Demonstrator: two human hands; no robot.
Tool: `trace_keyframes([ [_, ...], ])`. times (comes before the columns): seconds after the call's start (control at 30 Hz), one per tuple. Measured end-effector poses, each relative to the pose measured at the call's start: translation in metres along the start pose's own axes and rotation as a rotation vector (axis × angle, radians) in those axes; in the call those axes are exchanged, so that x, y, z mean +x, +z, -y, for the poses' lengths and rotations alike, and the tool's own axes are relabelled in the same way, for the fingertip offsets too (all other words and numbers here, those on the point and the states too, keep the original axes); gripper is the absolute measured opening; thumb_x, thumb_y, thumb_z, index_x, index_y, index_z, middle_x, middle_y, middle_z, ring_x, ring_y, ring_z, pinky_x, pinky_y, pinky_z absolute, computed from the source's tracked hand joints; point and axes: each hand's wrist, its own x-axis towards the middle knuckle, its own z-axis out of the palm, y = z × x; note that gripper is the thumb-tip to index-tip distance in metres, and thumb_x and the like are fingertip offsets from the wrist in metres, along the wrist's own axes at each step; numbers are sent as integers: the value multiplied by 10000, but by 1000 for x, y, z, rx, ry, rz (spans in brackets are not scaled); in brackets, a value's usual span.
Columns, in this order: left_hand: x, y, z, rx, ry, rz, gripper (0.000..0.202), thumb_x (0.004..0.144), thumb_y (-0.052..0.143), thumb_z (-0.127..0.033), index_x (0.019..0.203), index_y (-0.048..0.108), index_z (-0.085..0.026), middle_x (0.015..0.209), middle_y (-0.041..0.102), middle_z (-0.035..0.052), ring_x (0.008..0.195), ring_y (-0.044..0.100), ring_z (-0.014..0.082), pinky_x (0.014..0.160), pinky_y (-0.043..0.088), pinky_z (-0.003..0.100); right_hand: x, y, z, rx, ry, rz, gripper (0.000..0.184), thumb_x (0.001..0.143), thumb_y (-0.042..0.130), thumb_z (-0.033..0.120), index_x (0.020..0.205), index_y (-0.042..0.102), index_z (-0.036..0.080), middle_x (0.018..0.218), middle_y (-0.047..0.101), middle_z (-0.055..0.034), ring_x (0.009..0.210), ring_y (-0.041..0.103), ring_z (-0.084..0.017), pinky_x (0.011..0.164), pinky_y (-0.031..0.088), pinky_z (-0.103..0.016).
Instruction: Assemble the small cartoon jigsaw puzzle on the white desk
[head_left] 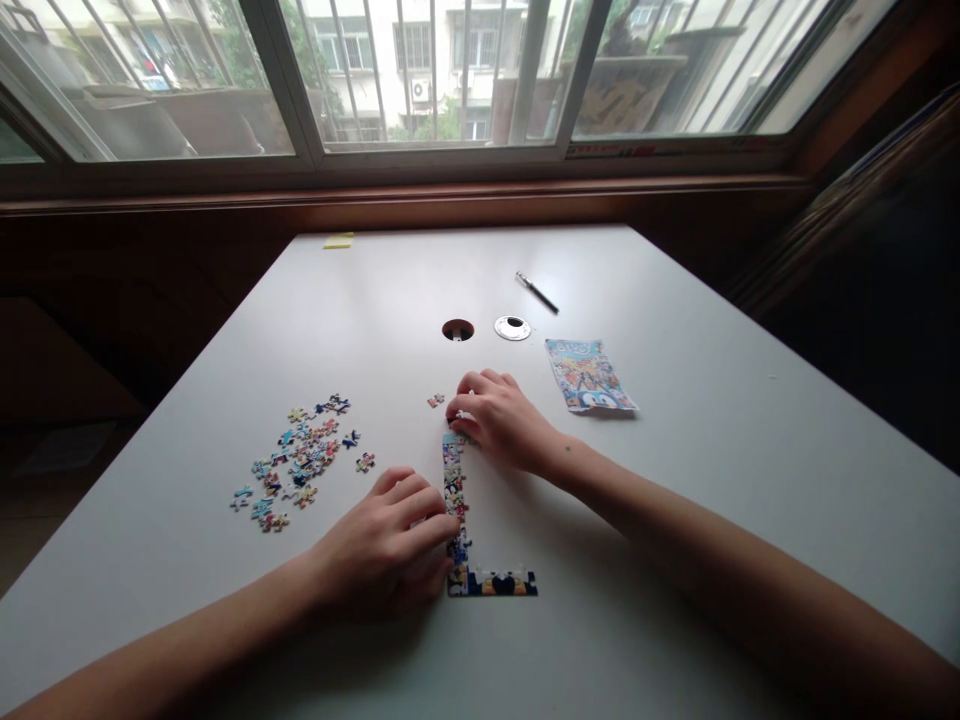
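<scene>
An L-shaped run of joined jigsaw pieces (455, 483) lies on the white table, its short lower arm (502, 583) reaching right. My left hand (394, 535) is at the run's left edge, fingers curled, with fingertips against its lower part. Above the run's upper end, my right hand (491, 415) has its fingers bent and pinched around a jigsaw piece (452, 420), mostly hidden by the fingers. One loose jigsaw piece (436, 400) lies just left of that hand. A spread-out heap of loose jigsaw pieces (304, 455) is farther left.
A crumpled picture sheet (589, 375) lies right of my right hand. Behind are a round hole (457, 330) in the table, a metal ring cover (513, 328) and a pen (537, 292). A yellow sticky note (338, 241) is at the far edge, below the window.
</scene>
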Motion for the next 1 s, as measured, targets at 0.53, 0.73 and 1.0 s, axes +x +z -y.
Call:
trace_keyframes([
  [0.53, -2, -1, -10, 29, 255, -65, 181, 809, 571, -100, 970, 629, -160, 905, 649, 57, 823, 541, 188, 735, 442, 334, -102, -47, 13, 1258, 470, 278, 176, 857, 699, 307, 898, 655, 142, 713, 627, -8, 631, 618, -115, 579, 499, -235],
  [0.73, 12, 5, -40, 83, 311, -18, 154, 974, 545, -179, 1059, 671, -154, 1039, 698, 32, 961, 598, 154, 867, 489, 270, -135, -36, 6, 1055, 221, 251, 131, 898, 640, 227, 915, 724, 128, 918, 657, -89, 699, 672, -128, 620, 537, -221],
  [1.0, 16, 13, -38, 304, 309, 45, 341, 1031, 411, -219, 1310, 597, -154, 1396, 559, 43, 1267, 492, 202, 1134, 380, 348, -145, -27, 6, 800, -93, 157, 241, 936, 579, 133, 1134, 710, 177, 993, 693, -96, 863, 672, -122, 779, 524, -199],
])
